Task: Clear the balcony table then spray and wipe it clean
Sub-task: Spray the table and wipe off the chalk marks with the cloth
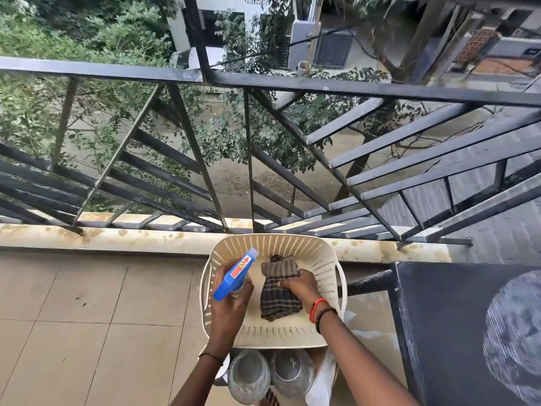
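The checked cloth (279, 291), judged soft and limp, is pinched at its bunched middle by the right hand (298, 285) inside the basket (325, 259). The spray bottle (234, 275), judged light and rigid, is gripped by the left hand (231, 300) above it, near the table (439, 317).

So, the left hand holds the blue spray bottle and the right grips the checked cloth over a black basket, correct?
The head view shows the basket is cream, not black; the left hand holds the spray bottle and the right hand grips the checked cloth.
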